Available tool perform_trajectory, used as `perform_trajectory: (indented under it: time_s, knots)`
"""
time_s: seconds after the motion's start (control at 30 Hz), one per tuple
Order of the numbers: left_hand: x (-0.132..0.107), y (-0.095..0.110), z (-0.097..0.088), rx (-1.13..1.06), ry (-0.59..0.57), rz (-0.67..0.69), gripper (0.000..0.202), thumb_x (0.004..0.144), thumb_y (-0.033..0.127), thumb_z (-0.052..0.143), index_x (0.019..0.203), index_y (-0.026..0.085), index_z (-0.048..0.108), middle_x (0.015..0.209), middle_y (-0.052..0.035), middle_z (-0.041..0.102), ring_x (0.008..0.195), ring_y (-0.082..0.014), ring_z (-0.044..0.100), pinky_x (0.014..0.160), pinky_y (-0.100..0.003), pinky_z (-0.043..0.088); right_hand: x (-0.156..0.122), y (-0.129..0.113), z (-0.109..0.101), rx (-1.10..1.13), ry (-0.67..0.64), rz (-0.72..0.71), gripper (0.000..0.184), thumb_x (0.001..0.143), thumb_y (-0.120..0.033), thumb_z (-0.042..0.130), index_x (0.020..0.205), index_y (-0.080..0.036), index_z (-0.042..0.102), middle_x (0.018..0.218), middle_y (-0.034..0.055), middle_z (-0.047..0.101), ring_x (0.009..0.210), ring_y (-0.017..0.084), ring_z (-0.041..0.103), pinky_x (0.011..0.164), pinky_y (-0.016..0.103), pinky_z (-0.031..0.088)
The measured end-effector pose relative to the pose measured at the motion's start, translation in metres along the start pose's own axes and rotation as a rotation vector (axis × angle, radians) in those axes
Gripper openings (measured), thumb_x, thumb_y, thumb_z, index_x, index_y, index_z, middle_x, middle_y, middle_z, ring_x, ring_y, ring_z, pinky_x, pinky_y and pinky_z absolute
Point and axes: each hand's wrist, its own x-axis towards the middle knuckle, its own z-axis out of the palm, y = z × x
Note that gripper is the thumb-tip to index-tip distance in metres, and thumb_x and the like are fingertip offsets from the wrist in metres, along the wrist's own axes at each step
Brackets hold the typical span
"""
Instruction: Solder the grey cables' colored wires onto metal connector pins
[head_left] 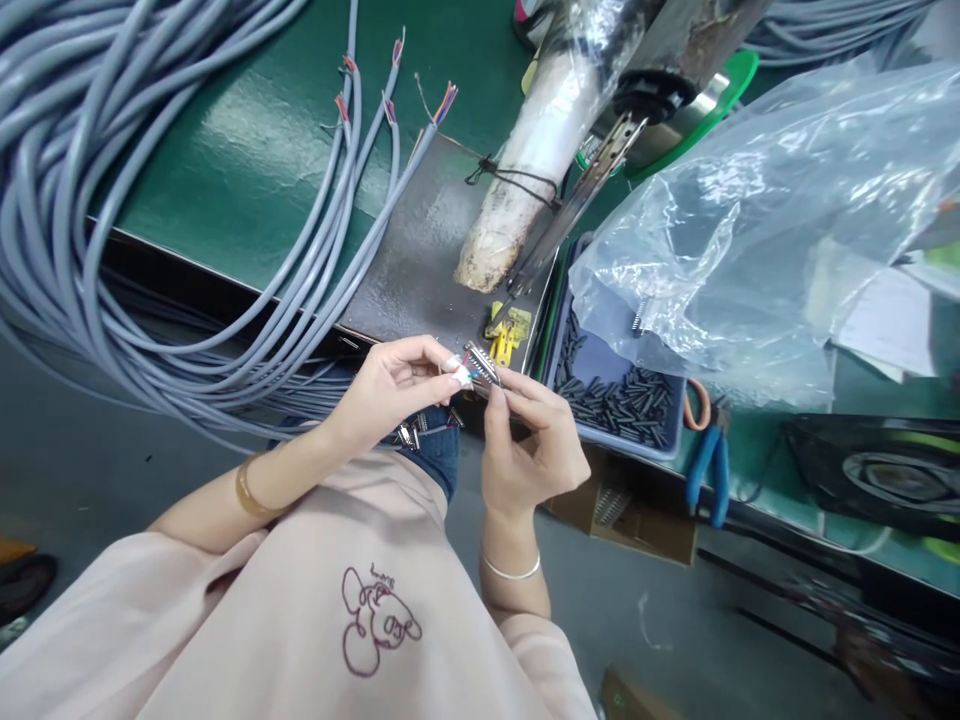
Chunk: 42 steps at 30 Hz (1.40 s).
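Observation:
My left hand and my right hand meet just below the bench edge, above my lap. Both pinch a small metal connector with coloured wire ends at its left side. The left fingertips grip the wired end, the right fingers close on the metal shell. A thin grey cable seems to run from it down toward my lap, mostly hidden. Just above the connector sits a yellow clamp under a metal tip of a wrapped tool arm.
Grey cables with stripped coloured ends loop over the green bench. A blue tray of small black sleeves lies right, under a clear plastic bag. Blue-handled pliers hang at the edge. A cardboard box sits below.

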Motion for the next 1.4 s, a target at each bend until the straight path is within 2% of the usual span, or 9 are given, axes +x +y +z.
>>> perform_trajectory:
  time_s: [0.13,0.3,0.47,0.7,0.87,1.0,1.23,1.4]
  knots:
    - [0.001,0.001,0.002,0.098,0.056,0.099,0.018,0.068,0.022,0.085,0.071,0.016,0.068,0.075,-0.0022,0.071,0.071,-0.0107,0.066,0.068,-0.021,0.057,0.003,0.001,0.0,0.05,-0.037,0.068,0.015,0.089,-0.008,0.069,0.096,-0.021,0.065,0.097,0.0022,0.079,0.09,0.014,0.077,0.073,0.024,0.063]
    - [0.006,-0.001,0.007,0.174,0.136,0.176,0.017,0.071,0.019,0.079,0.071,0.015,0.062,0.075,-0.001,0.069,0.066,-0.0099,0.064,0.059,-0.019,0.054,0.012,-0.001,0.001,0.065,-0.131,0.069,0.012,0.09,-0.011,0.068,0.089,-0.021,0.061,0.102,0.004,0.079,0.094,0.015,0.077,0.08,0.028,0.064]
    - [0.012,0.0,0.015,0.264,0.201,0.266,0.015,0.073,0.016,0.071,0.07,0.017,0.056,0.071,0.0016,0.063,0.058,-0.007,0.057,0.054,-0.018,0.05,0.024,-0.001,0.002,0.042,-0.131,0.034,0.017,0.086,-0.008,0.07,0.085,-0.022,0.06,0.102,0.003,0.079,0.09,0.014,0.077,0.079,0.027,0.064]
    - [0.019,0.0,0.02,0.393,0.245,0.4,0.011,0.074,0.014,0.066,0.07,0.017,0.057,0.07,0.0015,0.063,0.062,-0.0075,0.059,0.058,-0.017,0.05,0.03,0.003,0.004,0.069,-0.11,0.034,0.016,0.085,-0.008,0.071,0.085,-0.022,0.062,0.099,0.0024,0.079,0.09,0.016,0.076,0.078,0.03,0.064]
    - [0.02,0.001,0.02,0.435,0.254,0.443,0.012,0.076,0.013,0.066,0.07,0.017,0.056,0.07,0.0023,0.062,0.059,-0.0064,0.057,0.056,-0.016,0.048,0.033,0.005,0.005,0.08,-0.109,0.037,0.015,0.086,-0.01,0.072,0.086,-0.022,0.063,0.1,0.0022,0.079,0.09,0.015,0.076,0.079,0.03,0.064]
    - [0.02,0.004,0.021,0.455,0.244,0.474,0.011,0.077,0.012,0.066,0.073,0.017,0.057,0.073,0.0011,0.065,0.063,-0.0081,0.061,0.06,-0.018,0.052,0.034,0.004,0.003,0.049,-0.11,0.013,0.015,0.085,-0.01,0.073,0.087,-0.022,0.065,0.101,0.0022,0.079,0.091,0.015,0.076,0.082,0.03,0.064]
    - [0.016,0.002,0.018,0.474,0.255,0.409,0.011,0.076,0.013,0.066,0.07,0.017,0.058,0.072,0.0011,0.067,0.062,-0.0069,0.061,0.058,-0.017,0.05,0.027,0.003,0.002,0.02,-0.157,-0.029,0.016,0.086,-0.01,0.071,0.087,-0.022,0.062,0.105,0.0039,0.08,0.091,0.015,0.077,0.08,0.027,0.065]
    - [0.012,0.002,0.018,0.452,0.248,0.41,0.009,0.079,0.014,0.068,0.073,0.016,0.062,0.077,-0.0008,0.07,0.064,-0.0079,0.064,0.059,-0.017,0.052,0.029,0.002,0.001,0.046,-0.137,0.016,0.015,0.087,-0.009,0.07,0.086,-0.023,0.062,0.098,0.002,0.079,0.09,0.016,0.077,0.08,0.03,0.063]
